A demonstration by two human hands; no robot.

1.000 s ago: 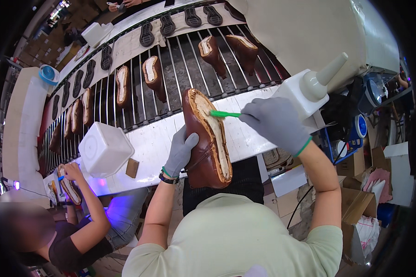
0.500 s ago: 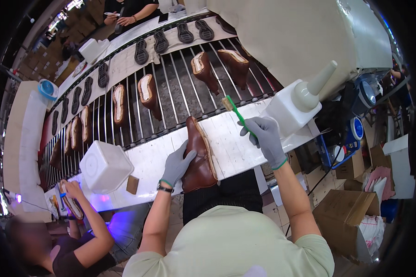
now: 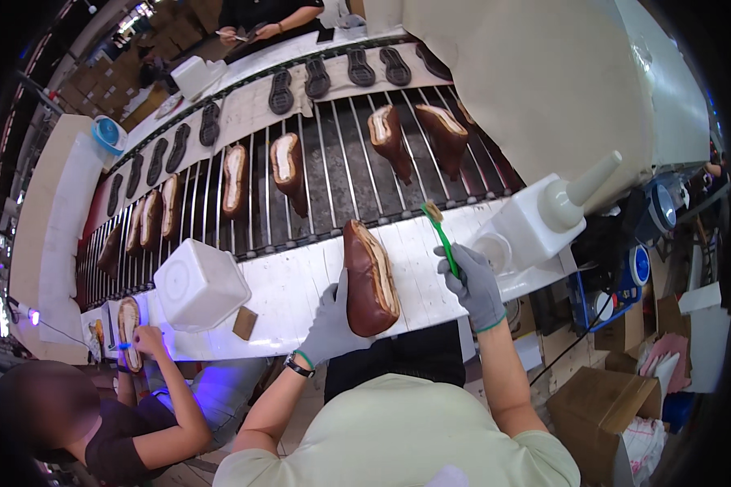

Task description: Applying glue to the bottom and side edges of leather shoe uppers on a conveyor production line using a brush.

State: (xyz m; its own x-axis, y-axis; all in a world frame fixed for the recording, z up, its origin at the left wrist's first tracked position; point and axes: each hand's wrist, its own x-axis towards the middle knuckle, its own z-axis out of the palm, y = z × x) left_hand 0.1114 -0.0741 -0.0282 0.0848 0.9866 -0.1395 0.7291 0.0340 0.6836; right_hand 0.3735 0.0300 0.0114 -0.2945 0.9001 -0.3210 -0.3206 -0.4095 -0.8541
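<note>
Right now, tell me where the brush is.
In the head view, the brush is right of centre, in the right hand, between the held shoe and the white bottle.

Other shoes (image 3: 285, 162) rested on a rack (image 3: 333, 191) at twelve o'clock from the held shoe (image 3: 371, 280), soles (image 3: 281, 92) behind them on a cloth strip (image 3: 245, 114). The brush (image 3: 442, 238), in the right hand (image 3: 475, 290), pointed from two o'clock, a bottle (image 3: 536, 215) beyond it on the bench (image 3: 292, 272). A carton (image 3: 581, 406) stood at four; on the bench, a block (image 3: 245, 323) lay at eight, a container (image 3: 199, 284) at nine.
</note>
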